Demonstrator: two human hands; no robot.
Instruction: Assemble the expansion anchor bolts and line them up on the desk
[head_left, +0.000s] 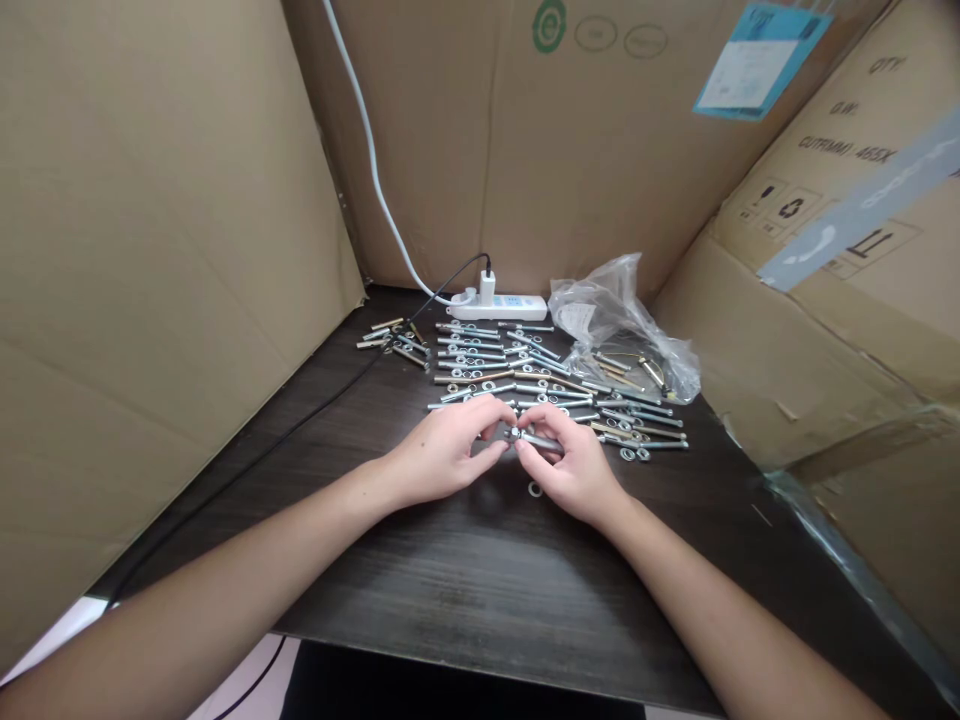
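Over the middle of the dark table (480, 580), just short of the bolt rows (517, 365) toward its far edge, the left hand (442, 455) and right hand (571, 472) both pinch one silver bolt (534, 438), fingers curled, beside a right-edge carton (825, 260) printed "QTY:" and "CUT(MM): 465X".

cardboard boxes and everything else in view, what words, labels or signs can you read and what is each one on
"QTY:" on the right cardboard box
"G.W:" below that, first letter unsure
"CUTF(MM) : 465X" below again, partly blurred
Recycling sign on the same box
"e" in a green ring on the back cardboard box
Blue-edged label: print too small to read
Power strip: markings blurred
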